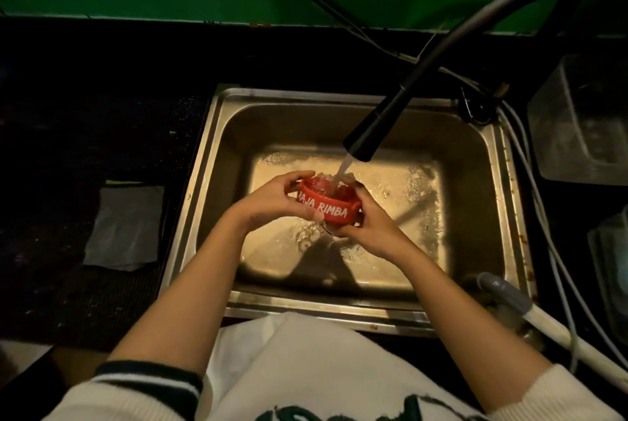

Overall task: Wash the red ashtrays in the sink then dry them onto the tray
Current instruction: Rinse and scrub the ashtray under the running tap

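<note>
A red ashtray (334, 208) with white lettering is held over the middle of the steel sink (217, 162), under running water from the black faucet head (368, 135). My left hand (272, 203) grips its left rim, thumb across the front. My right hand (372, 227) holds its right side and underside. Water splashes into the ashtray's bowl and onto the sink floor. No tray is clearly visible.
A grey cloth (124, 227) lies on the dark counter left of the sink. Clear plastic containers (577, 121) stand at the right. A grey and white hose (530, 308) crosses the sink's front right corner. Cables run along the green wall.
</note>
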### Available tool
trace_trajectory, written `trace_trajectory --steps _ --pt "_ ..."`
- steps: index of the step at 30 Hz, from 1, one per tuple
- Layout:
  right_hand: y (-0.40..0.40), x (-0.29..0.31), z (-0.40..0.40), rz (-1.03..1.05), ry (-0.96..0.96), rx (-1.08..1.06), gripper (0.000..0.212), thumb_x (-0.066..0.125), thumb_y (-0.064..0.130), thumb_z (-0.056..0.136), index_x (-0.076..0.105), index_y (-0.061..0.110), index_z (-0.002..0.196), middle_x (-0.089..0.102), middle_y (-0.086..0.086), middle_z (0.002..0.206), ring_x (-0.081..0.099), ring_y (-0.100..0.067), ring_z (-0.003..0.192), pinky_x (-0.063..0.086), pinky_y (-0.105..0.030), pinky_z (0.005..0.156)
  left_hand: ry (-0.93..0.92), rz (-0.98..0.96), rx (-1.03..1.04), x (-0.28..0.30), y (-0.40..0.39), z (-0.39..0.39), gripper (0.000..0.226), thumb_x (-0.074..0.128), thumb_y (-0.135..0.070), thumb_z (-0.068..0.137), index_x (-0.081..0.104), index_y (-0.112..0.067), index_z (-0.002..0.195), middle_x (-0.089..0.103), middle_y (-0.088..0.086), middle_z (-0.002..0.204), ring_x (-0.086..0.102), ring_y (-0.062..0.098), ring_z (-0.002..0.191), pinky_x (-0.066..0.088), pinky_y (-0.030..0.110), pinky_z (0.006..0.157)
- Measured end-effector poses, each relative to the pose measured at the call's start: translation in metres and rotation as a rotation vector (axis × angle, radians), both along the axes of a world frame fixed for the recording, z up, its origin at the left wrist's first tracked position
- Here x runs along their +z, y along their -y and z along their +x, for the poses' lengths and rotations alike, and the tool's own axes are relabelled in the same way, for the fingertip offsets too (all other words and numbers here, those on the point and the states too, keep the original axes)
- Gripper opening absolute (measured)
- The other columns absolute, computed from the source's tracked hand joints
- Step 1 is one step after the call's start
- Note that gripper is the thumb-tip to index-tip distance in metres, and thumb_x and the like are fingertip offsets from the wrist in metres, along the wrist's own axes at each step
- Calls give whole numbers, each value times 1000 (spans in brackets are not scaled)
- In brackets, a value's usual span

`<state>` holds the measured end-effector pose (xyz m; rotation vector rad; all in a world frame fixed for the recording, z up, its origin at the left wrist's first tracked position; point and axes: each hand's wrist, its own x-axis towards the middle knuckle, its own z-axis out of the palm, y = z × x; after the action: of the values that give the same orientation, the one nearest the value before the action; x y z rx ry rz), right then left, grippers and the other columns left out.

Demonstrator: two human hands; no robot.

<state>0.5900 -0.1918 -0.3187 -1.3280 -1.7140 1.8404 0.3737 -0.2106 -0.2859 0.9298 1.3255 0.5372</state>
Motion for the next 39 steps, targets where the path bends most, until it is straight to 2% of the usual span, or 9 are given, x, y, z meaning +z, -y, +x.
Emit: trace_trajectory --steps 5,9,12,15,20,23,27,32,39 --pt "-5 9 8 12 39 -4 55 70 34 85 36 39 127 49 11 119 55 0 99 48 -8 69 103 -140 44 -23 6 21 70 72 -56 68 50 -22 125 60 13 120 65 20 97 54 27 80" --pt "-12 10 12 48 36 -85 60 63 57 76 42 37 129 56 8 120 59 -12 108 54 -22 81 207 -256 99 -33 7 47 59 42 -71 86 47 -31 129 65 13 117 66 29 106 56 39 88" --pt "-13 3 13 -15 -37 -156 53 59 47 87 39 45 137 57 9 126 59 -12 111 54 -36 90 173 -194 124 -36 4 55 69 39 -73 85 44 -31 139 59 7 132 59 24 120 52 38 97" --pt "-10 -5 8 -285 -166 -315 34 50 38 97 49 49 129 55 5 130 58 -22 114 54 -50 88 42 -127 76 -33 3 55 68 51 -64 87 38 -25 142 54 4 136 56 20 120 49 38 102" --pt "-11 -4 6 -619 -318 -342 39 54 28 95 49 24 133 61 -9 127 61 -25 113 55 -44 87 -80 -35 -102 -28 5 35 91 88 -32 64 39 -25 139 53 -9 128 54 7 116 48 23 96" --pt "-15 2 9 -493 -255 -124 73 77 15 74 42 24 137 55 -5 131 55 -24 120 54 -43 89 -144 35 -143 -33 6 26 104 93 -11 57 33 -24 141 48 -13 128 51 0 113 46 10 88" --pt "-17 7 7 -69 5 152 117 91 13 58 15 30 145 40 13 132 45 -3 122 41 -23 102 -233 188 -173 -37 1 17 113 94 -6 54 27 -27 142 45 -8 131 48 -1 116 44 2 82" --pt "-7 -6 -4 247 11 -39 109 92 21 57 18 39 136 38 21 130 43 1 120 35 -12 100 -266 416 -197 -25 -12 17 111 94 -9 54 29 -24 144 43 -16 133 45 -12 120 40 8 94" --pt "-23 -13 6 50 23 25 100 95 18 49 40 33 132 54 16 123 53 -2 114 43 -21 100 -324 296 -240 -32 -15 12 111 94 -9 54 30 -22 143 48 -6 130 51 7 116 42 7 88"
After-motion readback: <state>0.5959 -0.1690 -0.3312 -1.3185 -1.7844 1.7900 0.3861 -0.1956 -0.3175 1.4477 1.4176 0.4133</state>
